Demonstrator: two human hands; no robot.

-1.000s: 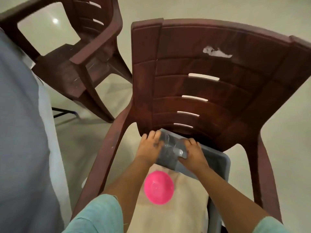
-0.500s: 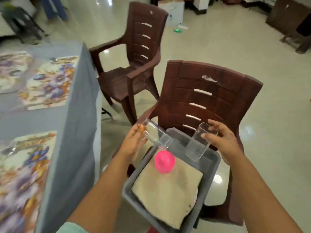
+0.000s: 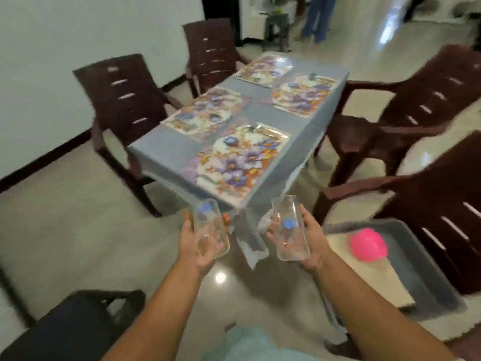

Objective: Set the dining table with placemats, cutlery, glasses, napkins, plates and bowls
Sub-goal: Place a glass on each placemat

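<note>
Holding one clear glass apiece, the person's two hands hover side by side in front of the table [image 3: 166, 149], well apart from each other. The left hand [image 3: 194, 243] cups the left glass [image 3: 211, 231] from below and behind, fingers curled round its side, with the open rim tilted away toward the table. The right hand [image 3: 311, 239] grips the right glass [image 3: 290, 230] the same way (a small blue mark shows on each glass), thumb on the inner side and fingers wrapped along the outer wall. Neither glass touches the table; both hang above the floor just short of its near corner.

On the grey tablecloth lie four flowered placemats [image 3: 235, 162], two per side, with what looks like cutlery at the top edge of the nearest one, though blur hides the detail. Brown plastic chairs [image 3: 122, 100] stand round the table. To the right, a grey tray [image 3: 406, 230] rests on a chair seat, holding a beige cloth [image 3: 369, 277] and a pink bowl [image 3: 368, 246] turned upside down.
</note>
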